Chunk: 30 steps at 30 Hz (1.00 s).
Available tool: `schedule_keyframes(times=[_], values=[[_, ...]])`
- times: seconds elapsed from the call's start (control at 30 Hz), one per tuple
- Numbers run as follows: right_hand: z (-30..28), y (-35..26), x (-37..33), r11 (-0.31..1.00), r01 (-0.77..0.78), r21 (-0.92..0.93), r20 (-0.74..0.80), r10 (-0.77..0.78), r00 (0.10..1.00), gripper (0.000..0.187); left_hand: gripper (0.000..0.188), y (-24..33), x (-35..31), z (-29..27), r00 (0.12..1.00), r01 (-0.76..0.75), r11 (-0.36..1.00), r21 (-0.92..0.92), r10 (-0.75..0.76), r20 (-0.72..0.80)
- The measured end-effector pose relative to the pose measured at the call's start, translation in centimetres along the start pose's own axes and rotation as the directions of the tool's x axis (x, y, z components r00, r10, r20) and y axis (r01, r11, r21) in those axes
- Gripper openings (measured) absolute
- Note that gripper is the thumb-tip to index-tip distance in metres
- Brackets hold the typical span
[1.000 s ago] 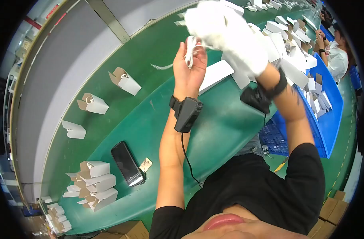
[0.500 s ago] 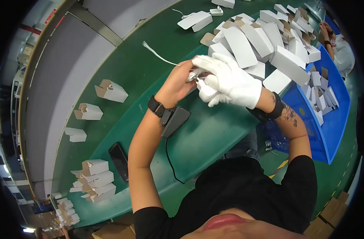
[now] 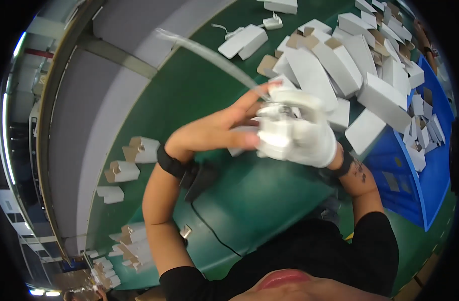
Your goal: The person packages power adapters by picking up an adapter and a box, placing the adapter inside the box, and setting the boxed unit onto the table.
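Observation:
My right hand (image 3: 302, 140), in a white glove, is curled round a white plug-in charger (image 3: 275, 138), which motion smears. Bare, my left hand (image 3: 214, 131) presses against it, with thumb and index finger on opposite sides of the bundled cable. From between the hands, a white cable (image 3: 214, 61) runs up to the left, blurred. Just behind my left thumb is a pale blurred thing (image 3: 238, 145) that I cannot make out. Both wrists wear black straps; a black device (image 3: 198, 179) with a cord sits at the left one.
White cartons (image 3: 340, 65) lie heaped at the far right, beside a blue bin (image 3: 410, 175) holding more. Another charger (image 3: 272, 22) lies near a carton (image 3: 244, 41) at the back. Open cartons (image 3: 123, 171) stand along the left. A person's arm (image 3: 425, 42) shows at the far right.
My hands have come a little nearer and are blurred now. My left hand has turned, its fingers reaching toward the glove. The cable swings higher; the whole view has shifted slightly.

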State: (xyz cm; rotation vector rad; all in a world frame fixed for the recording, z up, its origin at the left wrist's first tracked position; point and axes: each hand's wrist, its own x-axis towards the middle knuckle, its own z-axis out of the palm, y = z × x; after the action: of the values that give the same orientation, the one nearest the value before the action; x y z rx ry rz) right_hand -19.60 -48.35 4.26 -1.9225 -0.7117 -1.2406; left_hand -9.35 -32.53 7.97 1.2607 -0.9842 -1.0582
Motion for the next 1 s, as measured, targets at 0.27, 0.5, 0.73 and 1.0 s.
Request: schedule_keyframes(times=[0.27,0.5,0.73,1.0], values=[[-2.1,2.0,-2.8,0.962,-0.218,-0.162,0.011,0.223,0.975,0.065,0.086,-9.4,12.3,-14.5,0.793,0.46,-0.163,0.873,0.518,-0.322],[-2.7,1.2,-2.4,0.962,-0.266,0.063,0.083,0.26,0.962,0.058,0.09,-9.4,5.7,-19.9,0.933,0.35,-0.342,0.872,0.042,-0.357],[-1.4,0.4,-4.8,0.74,-0.444,0.505,-0.081,0.553,0.829,0.058,0.081,-8.4,-1.6,-17.4,0.818,0.575,-0.556,0.601,0.39,-0.422],[-1.0,-3.9,-3.0,0.841,-0.365,0.4,0.055,0.375,0.925,0.062,0.067,-8.3,-3.2,-16.5,0.547,0.6,0.758,0.254,-0.158,-0.822]])
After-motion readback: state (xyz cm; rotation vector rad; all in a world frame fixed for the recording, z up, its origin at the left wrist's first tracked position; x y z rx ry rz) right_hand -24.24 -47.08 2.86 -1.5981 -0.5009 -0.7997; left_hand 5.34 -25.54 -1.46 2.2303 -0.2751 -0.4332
